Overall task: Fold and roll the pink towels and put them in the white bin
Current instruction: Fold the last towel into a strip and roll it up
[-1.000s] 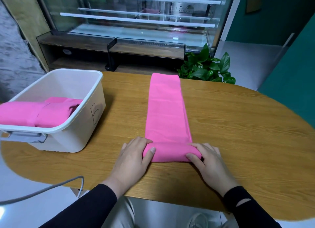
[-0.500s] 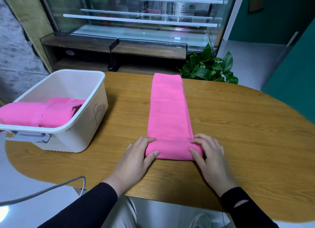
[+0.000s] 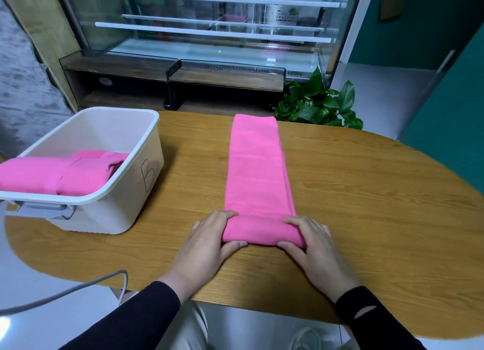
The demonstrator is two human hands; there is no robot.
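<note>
A pink towel (image 3: 258,166), folded into a long narrow strip, lies on the wooden table (image 3: 366,192) and runs away from me. Its near end is rolled into a short thick roll. My left hand (image 3: 209,242) grips the roll's left end, thumb in front and fingers over the top. My right hand (image 3: 314,242) grips the right end the same way. The white bin (image 3: 125,192) stands at the left of the table. Inside it lie rolled pink towels (image 3: 60,174).
A green potted plant (image 3: 319,103) stands behind the table's far edge. A glass display case (image 3: 209,30) with a dark wooden base fills the background. A grey cable (image 3: 65,294) hangs below the table's near left edge. Teal walls rise at the right.
Both hands have rolled the towel's near end further away from me, so the roll is thicker and the flat strip shorter.
</note>
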